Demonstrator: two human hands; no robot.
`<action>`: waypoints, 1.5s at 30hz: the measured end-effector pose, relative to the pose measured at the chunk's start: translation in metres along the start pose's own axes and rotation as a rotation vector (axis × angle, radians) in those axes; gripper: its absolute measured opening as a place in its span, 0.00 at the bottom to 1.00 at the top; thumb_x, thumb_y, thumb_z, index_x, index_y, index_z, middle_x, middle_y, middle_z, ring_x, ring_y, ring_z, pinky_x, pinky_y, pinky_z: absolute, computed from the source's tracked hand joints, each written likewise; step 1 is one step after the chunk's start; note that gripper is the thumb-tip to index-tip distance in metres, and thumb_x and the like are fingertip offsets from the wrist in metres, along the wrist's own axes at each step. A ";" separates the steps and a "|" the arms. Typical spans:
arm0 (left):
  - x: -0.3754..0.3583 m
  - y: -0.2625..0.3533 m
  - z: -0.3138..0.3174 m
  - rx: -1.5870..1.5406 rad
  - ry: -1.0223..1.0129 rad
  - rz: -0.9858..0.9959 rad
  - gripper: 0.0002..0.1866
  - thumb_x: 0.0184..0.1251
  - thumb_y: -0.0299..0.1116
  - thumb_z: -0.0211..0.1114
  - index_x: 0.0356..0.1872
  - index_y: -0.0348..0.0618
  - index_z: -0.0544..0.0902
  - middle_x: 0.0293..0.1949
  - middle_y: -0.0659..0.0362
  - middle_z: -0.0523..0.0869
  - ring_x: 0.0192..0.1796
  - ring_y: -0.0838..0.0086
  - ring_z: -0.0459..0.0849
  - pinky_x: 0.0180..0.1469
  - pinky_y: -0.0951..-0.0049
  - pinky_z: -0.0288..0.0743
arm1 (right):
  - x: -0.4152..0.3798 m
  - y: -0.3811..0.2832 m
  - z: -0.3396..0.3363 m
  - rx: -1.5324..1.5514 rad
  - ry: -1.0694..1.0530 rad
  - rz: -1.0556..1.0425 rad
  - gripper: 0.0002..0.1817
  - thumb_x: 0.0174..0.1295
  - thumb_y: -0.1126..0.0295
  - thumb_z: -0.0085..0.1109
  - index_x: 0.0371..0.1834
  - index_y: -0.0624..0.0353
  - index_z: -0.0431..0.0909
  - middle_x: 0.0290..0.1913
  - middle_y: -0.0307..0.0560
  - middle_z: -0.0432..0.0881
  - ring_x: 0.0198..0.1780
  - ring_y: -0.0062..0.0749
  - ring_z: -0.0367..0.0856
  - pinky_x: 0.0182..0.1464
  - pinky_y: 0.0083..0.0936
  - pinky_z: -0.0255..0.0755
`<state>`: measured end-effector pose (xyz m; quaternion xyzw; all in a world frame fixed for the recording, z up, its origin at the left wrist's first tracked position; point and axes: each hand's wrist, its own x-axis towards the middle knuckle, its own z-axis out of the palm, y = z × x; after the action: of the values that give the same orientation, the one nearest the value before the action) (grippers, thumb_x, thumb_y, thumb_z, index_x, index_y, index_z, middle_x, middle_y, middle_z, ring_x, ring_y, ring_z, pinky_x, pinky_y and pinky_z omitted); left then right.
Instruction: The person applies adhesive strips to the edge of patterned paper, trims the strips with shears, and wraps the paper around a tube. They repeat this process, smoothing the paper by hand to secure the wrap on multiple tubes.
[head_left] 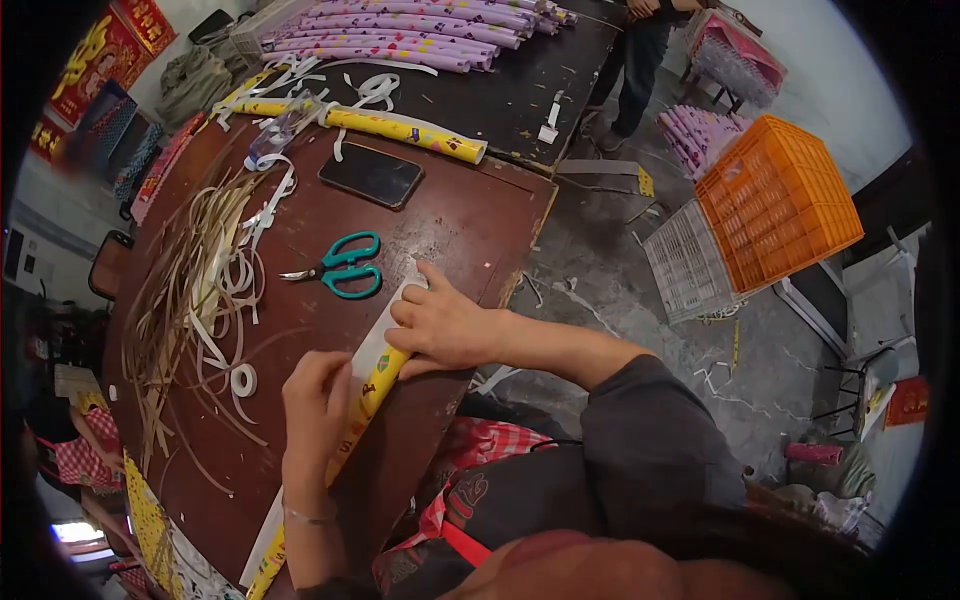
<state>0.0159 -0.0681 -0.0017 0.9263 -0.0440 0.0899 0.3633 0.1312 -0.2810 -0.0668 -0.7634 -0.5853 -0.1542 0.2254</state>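
A long roll of yellow printed paper [366,405] with a white strip along its edge lies slanting across the brown table. My right hand [445,322] is closed over its upper end, the fingers bent on the white strip and the thumb on the yellow side. Lower down, my left hand [318,400] is beside the roll with finger and thumb drawn together; what is between them is hidden. Teal-handled scissors [350,266] lie just beyond my hands, blades pointing left. Past them rests a black phone [371,175].
Loose brown strips [190,300] and white tape curls [235,275] cover the table's left side. Another yellow roll [420,136] lies at the back, near stacked purple rolls [400,30]. Orange crate [780,205] stands on the floor at right. Other people are at the back and far left.
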 end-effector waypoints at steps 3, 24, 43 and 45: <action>0.042 0.005 0.031 -0.238 -0.189 -0.204 0.09 0.67 0.24 0.64 0.45 0.33 0.84 0.40 0.50 0.87 0.38 0.64 0.87 0.42 0.69 0.79 | -0.001 -0.001 0.003 -0.003 0.033 0.023 0.24 0.52 0.42 0.68 0.34 0.52 0.81 0.37 0.43 0.77 0.47 0.41 0.76 0.63 0.60 0.61; 0.086 -0.010 0.071 0.224 -0.113 0.014 0.10 0.62 0.33 0.71 0.33 0.40 0.80 0.28 0.50 0.84 0.31 0.54 0.84 0.34 0.59 0.75 | -0.013 -0.005 0.004 0.021 0.134 0.031 0.23 0.57 0.44 0.63 0.37 0.54 0.77 0.40 0.43 0.77 0.47 0.37 0.75 0.49 0.36 0.65; 0.093 -0.004 0.069 0.226 -0.229 0.063 0.07 0.67 0.32 0.64 0.38 0.38 0.79 0.37 0.46 0.83 0.40 0.48 0.83 0.42 0.53 0.75 | -0.012 -0.005 0.004 0.051 0.104 0.055 0.23 0.55 0.43 0.64 0.32 0.54 0.76 0.38 0.44 0.77 0.47 0.39 0.75 0.47 0.38 0.66; 0.093 -0.005 0.070 0.221 -0.232 0.063 0.07 0.67 0.32 0.64 0.38 0.38 0.79 0.37 0.46 0.83 0.40 0.48 0.83 0.42 0.53 0.75 | -0.013 -0.005 0.004 0.051 0.117 0.047 0.23 0.55 0.44 0.64 0.33 0.53 0.76 0.37 0.43 0.75 0.44 0.38 0.74 0.47 0.37 0.65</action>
<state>0.1168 -0.1137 -0.0372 0.9630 -0.1045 -0.0020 0.2485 0.1228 -0.2883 -0.0757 -0.7608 -0.5567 -0.1783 0.2819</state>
